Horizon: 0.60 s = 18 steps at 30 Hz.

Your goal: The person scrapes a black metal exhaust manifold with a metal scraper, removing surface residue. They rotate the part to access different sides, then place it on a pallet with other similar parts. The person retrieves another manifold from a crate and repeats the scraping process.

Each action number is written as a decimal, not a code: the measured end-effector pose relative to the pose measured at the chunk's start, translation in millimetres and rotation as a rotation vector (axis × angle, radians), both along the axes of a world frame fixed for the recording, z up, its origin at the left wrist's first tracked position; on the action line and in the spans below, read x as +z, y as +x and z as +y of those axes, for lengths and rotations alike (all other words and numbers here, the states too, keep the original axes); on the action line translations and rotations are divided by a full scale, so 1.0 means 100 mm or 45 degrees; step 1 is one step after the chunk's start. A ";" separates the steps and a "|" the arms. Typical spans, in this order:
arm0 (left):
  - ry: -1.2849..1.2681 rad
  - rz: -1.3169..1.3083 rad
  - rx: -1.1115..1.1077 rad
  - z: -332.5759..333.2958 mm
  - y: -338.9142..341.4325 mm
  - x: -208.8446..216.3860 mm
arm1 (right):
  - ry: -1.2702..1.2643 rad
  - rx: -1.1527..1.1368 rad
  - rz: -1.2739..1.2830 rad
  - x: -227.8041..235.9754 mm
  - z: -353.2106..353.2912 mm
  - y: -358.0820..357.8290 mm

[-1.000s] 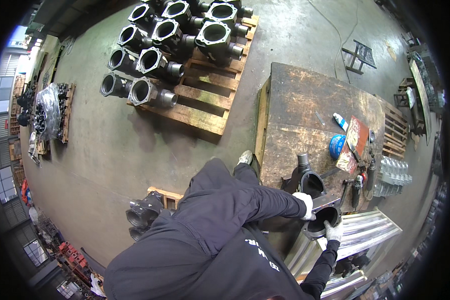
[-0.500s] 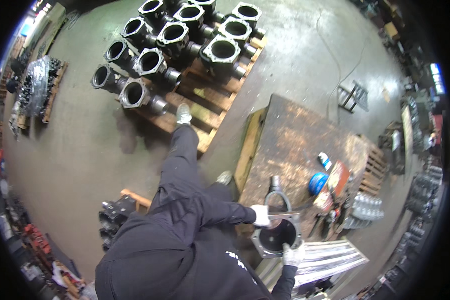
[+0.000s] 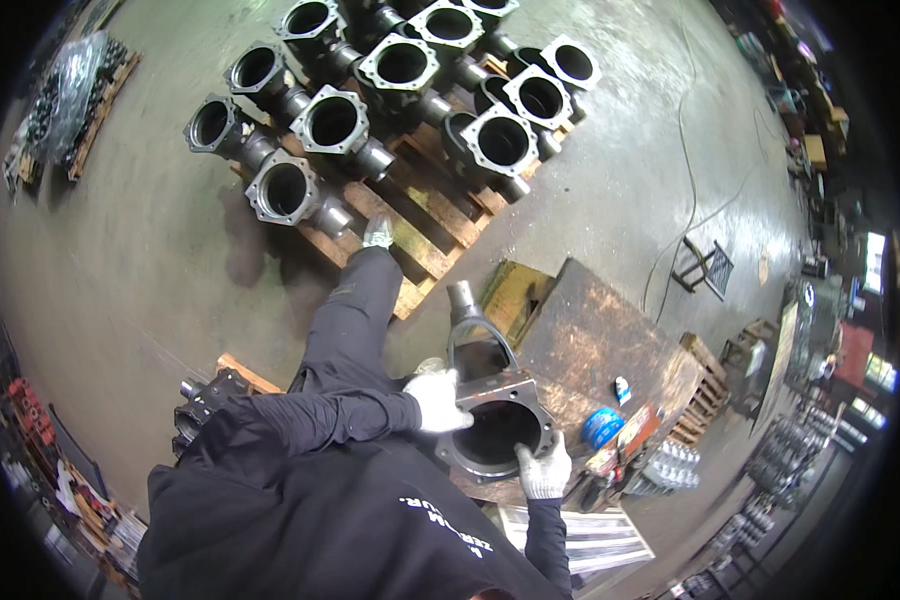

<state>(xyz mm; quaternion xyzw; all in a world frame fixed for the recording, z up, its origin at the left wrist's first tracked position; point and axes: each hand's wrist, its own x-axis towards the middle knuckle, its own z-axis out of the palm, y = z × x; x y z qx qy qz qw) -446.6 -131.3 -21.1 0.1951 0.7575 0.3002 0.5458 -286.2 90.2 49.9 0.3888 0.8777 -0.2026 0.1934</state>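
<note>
A worker in dark clothing holds a dark grey metal pipe casting (image 3: pixel 490 386) close to the body, its wide round mouth turned up and its narrower cylindrical neck pointing away. The casting is beside the near left corner of a worn brown wooden counter (image 3: pixel 600 330), overlapping it in this view; whether it bears on the wood or hangs clear cannot be told. The white-gloved left hand (image 3: pixel 437 402) closes its grip on the left side of the flange, fingers curled in around the metal. The white-gloved right hand (image 3: pixel 544 470) has its grip hooked on the opposite rim, the thumb at the edge of the opening and little daylight between glove and casting. Holding from both sides probably keeps a heavy, lopsided piece level, and the open mouth likely offers the handiest edge.

Beyond the worker's outstretched leg, similar dark castings with pale, many-sided flanges (image 3: pixel 332 122) stand in rows on a slatted wooden pallet (image 3: pixel 425 250), mouths up and necks mostly slanting the same way, an arrangement that likely saves space and leaves the rims within reach. A grey shoe (image 3: pixel 378 232) is at the pallet's near edge.

On the counter, a round blue tin (image 3: pixel 601 428) and a small white-and-blue tube (image 3: pixel 622 390) sit toward the far right side, perhaps to leave working room. A black metal stool (image 3: pixel 705 268) is on the grey floor beyond.
</note>
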 end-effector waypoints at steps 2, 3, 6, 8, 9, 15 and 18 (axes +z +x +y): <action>0.022 0.082 0.048 -0.18 -0.37 -0.02 | -0.045 -0.025 -0.037 -0.06 -0.14 -0.46; 0.010 0.092 0.078 -0.22 -0.60 -0.07 | -0.018 0.066 0.034 -0.10 -0.19 -0.70; 0.012 0.107 0.188 -0.34 -1.11 -0.31 | -0.091 0.112 0.034 -0.38 -0.21 -1.34; -0.030 0.101 0.262 -0.38 -1.39 -0.59 | -0.040 0.227 0.112 -0.71 -0.20 -1.73; -0.049 0.087 0.299 -0.39 -1.48 -0.77 | -0.025 0.286 0.144 -0.91 -0.18 -1.87; -0.210 0.045 0.508 -0.24 -1.74 -1.89 | -0.043 0.475 0.055 -2.16 0.09 -2.48; -0.270 -0.079 0.580 -0.19 -2.04 -2.38 | -0.074 0.513 -0.008 -2.68 0.21 -2.89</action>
